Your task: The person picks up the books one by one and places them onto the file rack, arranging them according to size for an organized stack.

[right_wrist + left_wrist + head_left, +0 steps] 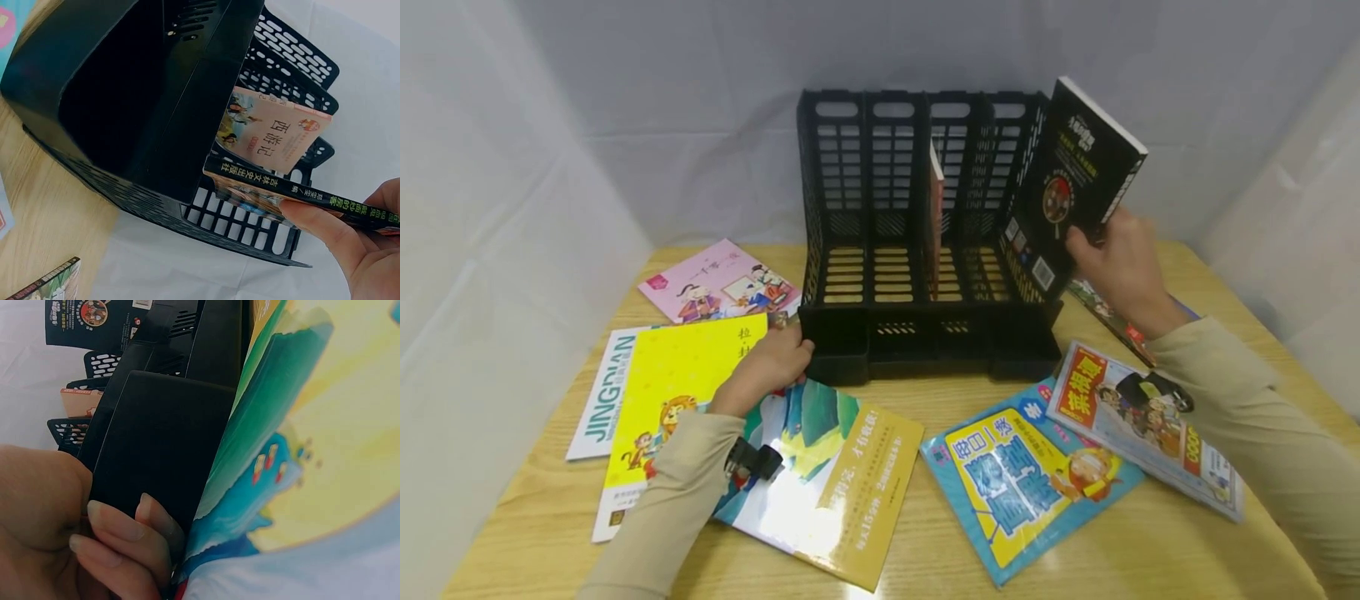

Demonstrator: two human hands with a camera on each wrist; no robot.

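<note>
A black file rack point(891, 333) with several upright slots stands at the back of the table. My left hand point(777, 357) grips its front left corner; in the left wrist view curled fingers point(128, 540) lie against the black panel. My right hand point(1123, 262) pinches a black book point(1075, 183) by its edge, thumb on the back cover. The book stands tilted over the rack's rightmost slot, and its lower end overlaps that slot in the right wrist view. A pink-covered book point(269, 128) stands upright in a middle slot.
A pink book point(722, 279), a yellow book point(688, 375) and a white one under it lie left. A gold-and-green book point(842, 483) lies in front of the rack. Front right lie a blue book point(1022, 475) and an overlapping comic point(1150, 417). Another book point(1108, 317) lies beneath my right wrist.
</note>
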